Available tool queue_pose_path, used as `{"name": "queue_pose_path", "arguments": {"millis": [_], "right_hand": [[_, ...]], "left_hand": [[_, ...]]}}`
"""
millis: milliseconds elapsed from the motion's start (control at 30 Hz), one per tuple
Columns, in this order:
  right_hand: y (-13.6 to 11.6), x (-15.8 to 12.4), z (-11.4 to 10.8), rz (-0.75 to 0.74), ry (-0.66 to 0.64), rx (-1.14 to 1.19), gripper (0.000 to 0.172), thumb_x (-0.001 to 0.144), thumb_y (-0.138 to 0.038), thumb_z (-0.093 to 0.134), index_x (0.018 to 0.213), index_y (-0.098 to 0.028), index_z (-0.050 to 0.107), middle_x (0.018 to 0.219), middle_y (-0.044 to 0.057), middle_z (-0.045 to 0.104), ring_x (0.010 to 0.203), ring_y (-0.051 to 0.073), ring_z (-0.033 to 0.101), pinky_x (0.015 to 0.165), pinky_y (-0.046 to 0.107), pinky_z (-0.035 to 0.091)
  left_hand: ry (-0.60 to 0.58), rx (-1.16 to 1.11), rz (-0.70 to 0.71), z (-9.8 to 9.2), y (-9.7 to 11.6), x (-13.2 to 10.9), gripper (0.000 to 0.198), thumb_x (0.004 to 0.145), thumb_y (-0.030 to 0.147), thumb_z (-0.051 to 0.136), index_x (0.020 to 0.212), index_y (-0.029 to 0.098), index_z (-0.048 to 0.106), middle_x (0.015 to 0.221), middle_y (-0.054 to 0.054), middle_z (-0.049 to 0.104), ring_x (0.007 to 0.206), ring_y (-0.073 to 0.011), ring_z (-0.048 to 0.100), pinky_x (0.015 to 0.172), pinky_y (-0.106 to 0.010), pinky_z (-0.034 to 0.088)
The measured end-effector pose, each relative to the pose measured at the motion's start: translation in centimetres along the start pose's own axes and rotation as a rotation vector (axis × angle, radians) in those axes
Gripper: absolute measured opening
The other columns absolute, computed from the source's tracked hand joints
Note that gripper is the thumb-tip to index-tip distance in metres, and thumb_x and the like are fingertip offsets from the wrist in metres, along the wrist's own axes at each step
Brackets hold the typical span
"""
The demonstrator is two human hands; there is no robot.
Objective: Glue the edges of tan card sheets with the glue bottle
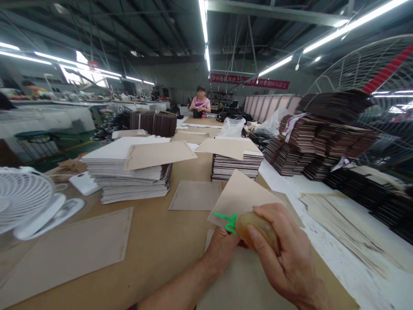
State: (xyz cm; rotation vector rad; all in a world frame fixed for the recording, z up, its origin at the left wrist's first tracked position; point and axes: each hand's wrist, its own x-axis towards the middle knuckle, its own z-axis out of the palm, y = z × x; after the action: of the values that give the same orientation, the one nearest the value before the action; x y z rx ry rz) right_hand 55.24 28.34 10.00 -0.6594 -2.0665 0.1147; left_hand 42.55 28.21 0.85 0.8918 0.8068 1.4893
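Note:
My right hand [287,249] is wrapped round a squeeze bottle [258,228] of amber colour. Its green nozzle [230,220] points left, over the near left corner of a beige board [240,191]. That board is tilted up, and my left hand [222,249] grips its near edge; the fingertips are partly hidden behind the bottle and board. Below my hands lies another flat greyish-beige sheet [245,280]. A smaller beige panel [195,196] rests on the brown tabletop [151,241] just beyond.
Stacked white boards [129,185] stand left of centre, and a second stack [237,165] beyond my hands. A white fan [26,198] and a phone [84,184] sit at left. Brown bundles [319,137] are piled right, before a large caged fan [371,64]. A person [200,103] works at the far end.

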Motion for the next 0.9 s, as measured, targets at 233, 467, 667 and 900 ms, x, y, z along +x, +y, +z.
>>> {"name": "queue_pose_path", "arguments": {"millis": [233,467,667,900], "right_hand": [[1.1,0.7,-0.5,-0.020,0.171,-0.096,0.027,0.087,-0.020,0.056,0.114,-0.016,0.051,0.101,0.010,0.056,0.091,0.022,0.055,0.074,0.036,0.048],[2.1,2.0,-1.4,-0.033,0.248,-0.169,0.026,0.086,-0.021,0.057,0.112,-0.016,0.052,0.097,0.009,0.056,0.086,0.022,0.055,0.071,0.037,0.046],[2.1,2.5,-1.8,-0.023,0.234,-0.155,0.024,0.087,-0.022,0.057,0.110,-0.016,0.053,0.098,0.008,0.055,0.087,0.021,0.055,0.072,0.035,0.046],[2.1,3.0,-2.3,-0.050,0.203,-0.154,0.025,0.087,-0.022,0.057,0.111,-0.017,0.052,0.099,0.008,0.055,0.088,0.021,0.055,0.073,0.035,0.046]], "left_hand": [[0.015,0.009,-0.034,-0.2,-0.9,0.0,0.040,0.081,0.038,0.070,0.117,0.021,0.065,0.103,-0.008,0.070,0.080,-0.0233,0.063,0.065,-0.033,0.054],[0.056,0.050,-0.042,-0.1,-1.3,-0.1,0.037,0.079,0.037,0.070,0.112,0.021,0.067,0.104,-0.007,0.070,0.080,-0.0224,0.063,0.064,-0.033,0.056],[0.039,0.046,-0.037,-0.2,-1.4,-0.1,0.033,0.081,0.036,0.069,0.110,0.021,0.068,0.105,-0.007,0.070,0.082,-0.0219,0.062,0.065,-0.033,0.056],[0.035,0.059,-0.046,-0.2,-1.5,-0.1,0.033,0.082,0.035,0.067,0.112,0.022,0.067,0.108,-0.007,0.069,0.082,-0.0223,0.062,0.066,-0.035,0.055]]}}
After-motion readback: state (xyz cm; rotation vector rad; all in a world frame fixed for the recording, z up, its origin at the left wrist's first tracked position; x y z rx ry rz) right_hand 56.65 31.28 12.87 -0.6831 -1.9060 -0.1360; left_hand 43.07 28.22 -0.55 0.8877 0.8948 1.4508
